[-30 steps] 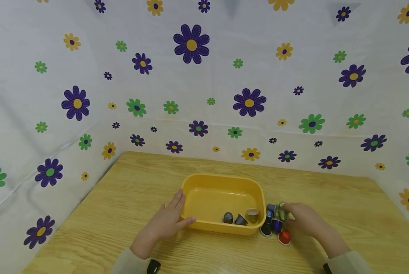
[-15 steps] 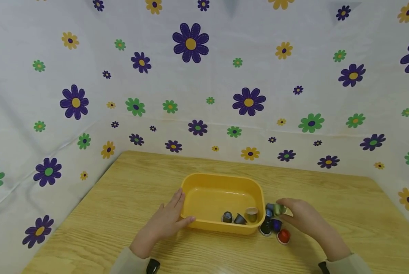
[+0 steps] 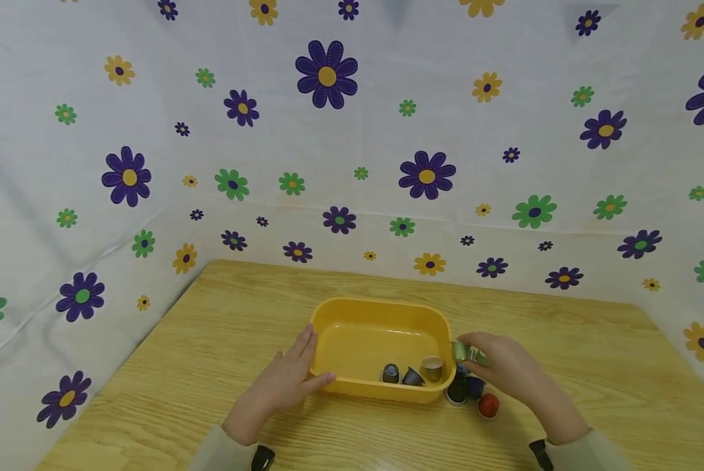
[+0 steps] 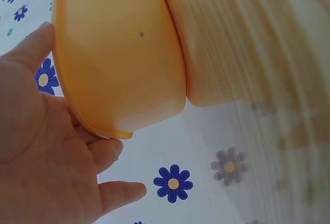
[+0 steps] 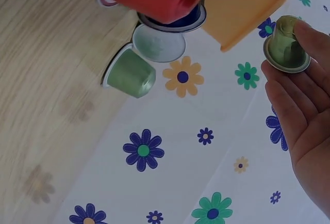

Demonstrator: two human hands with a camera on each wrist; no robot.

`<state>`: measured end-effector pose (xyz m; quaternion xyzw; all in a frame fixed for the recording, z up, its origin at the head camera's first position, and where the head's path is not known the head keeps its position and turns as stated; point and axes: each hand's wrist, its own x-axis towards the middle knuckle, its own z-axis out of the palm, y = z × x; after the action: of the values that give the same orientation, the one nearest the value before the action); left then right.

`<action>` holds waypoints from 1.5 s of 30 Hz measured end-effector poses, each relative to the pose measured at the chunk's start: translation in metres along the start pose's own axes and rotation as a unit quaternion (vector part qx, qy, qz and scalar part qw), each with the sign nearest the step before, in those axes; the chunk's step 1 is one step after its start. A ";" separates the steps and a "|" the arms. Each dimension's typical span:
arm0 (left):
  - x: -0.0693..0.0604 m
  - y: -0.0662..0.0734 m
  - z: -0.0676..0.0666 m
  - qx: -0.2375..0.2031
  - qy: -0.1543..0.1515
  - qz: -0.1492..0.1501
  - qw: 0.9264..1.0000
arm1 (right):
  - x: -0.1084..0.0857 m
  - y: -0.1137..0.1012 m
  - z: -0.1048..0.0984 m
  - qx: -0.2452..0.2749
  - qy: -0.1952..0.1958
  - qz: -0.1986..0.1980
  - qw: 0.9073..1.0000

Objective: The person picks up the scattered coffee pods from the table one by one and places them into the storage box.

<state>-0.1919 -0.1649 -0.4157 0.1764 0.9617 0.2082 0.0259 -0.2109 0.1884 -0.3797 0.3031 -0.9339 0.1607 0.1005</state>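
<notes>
Person's L hand (image 3: pixel 281 383) is resting at 8 o'clock of a yellow tub (image 3: pixel 358 340), which is sitting on a wood-grain table (image 3: pixel 258 294). Its fingers are lying fairly straight vs. the tub's outer wall, thumb spreading well apart from them at the near rim.

R hand (image 3: pixel 505 363) is hovering at 3 o'clock of the tub, thumb & fingers clamping on a green capsule (image 5: pixel 286 48): thumb is pressing its narrow end, fingertips are supporting its flanged end. Capsule is hanging right by the tub's 3 o'clock rim; can't tell if touching.

Inside the tub, approx. 5 o'clock, three more are lying close together: a dark capsule (image 3: pixel 390 373), a tipped grey capsule (image 3: pixel 413 377) & a tan capsule (image 3: pixel 432 369) w/ pale lid facing up.

Outside, at 4 o'clock, a pile is sitting near the tub, incl. a red capsule (image 3: pixel 489 405), a purple-blue capsule (image 3: pixel 475 387) & a blackish capsule (image 3: pixel 457 392). R-wrist cam is also showing a pale-green capsule (image 5: pixel 131 74) lying on its side.

Flowered cloth (image 3: pixel 375 137) is hanging at 12 o'clock.
</notes>
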 end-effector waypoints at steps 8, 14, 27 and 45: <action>-0.002 0.001 -0.002 0.000 0.001 0.001 1.000 | 0.014 -0.012 0.006 0.014 0.002 -0.036 0.999; -0.001 0.000 -0.001 -0.006 -0.002 -0.002 1.000 | 0.029 -0.019 0.017 0.020 -0.012 -0.042 0.999; -0.001 -0.002 0.000 0.000 0.002 0.005 1.000 | 0.054 -0.036 0.036 0.025 0.001 -0.033 0.999; -0.001 -0.003 0.000 -0.001 -0.003 0.002 1.000 | 0.060 -0.041 0.048 0.059 -0.005 -0.014 0.998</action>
<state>-0.1920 -0.1675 -0.4168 0.1789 0.9610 0.2089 0.0289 -0.2384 0.1081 -0.3974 0.3221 -0.9189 0.2131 0.0802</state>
